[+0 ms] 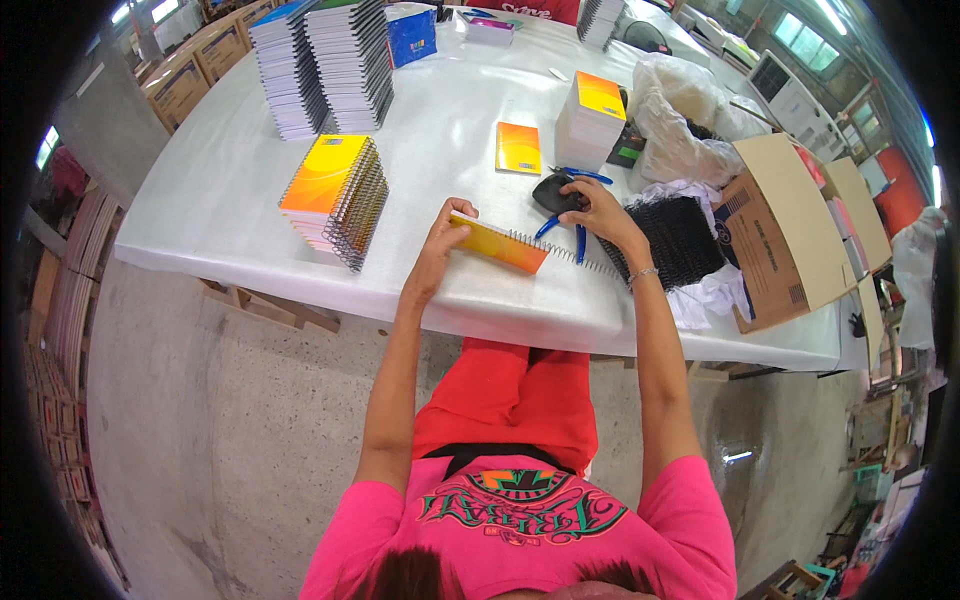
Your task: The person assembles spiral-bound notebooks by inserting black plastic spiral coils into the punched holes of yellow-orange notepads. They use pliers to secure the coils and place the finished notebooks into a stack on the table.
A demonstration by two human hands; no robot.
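My left hand [440, 250] grips a small yellow-and-orange notebook [496, 245] near its left end, thumb on top. A wire spiral coil [535, 246] runs along the notebook's far edge and sticks out well past its right end. My right hand [603, 212] is beyond the loose end of the coil, its fingers curled at the right edge of a black rounded object [550, 194]. What that object is I cannot make out. Blue-handled pliers [581, 243] lie beside it, and another blue-handled tool [585, 174] lies just behind.
At left stands a stack of coiled yellow-orange notebooks [328, 185], with tall spiral notebook stacks [345, 70] behind. A single cover [518, 148] lies near a pile of unbound pads [588, 125]. Black coils [670, 240] and an open cardboard box [775, 240] are at right on the white-covered table [220, 215].
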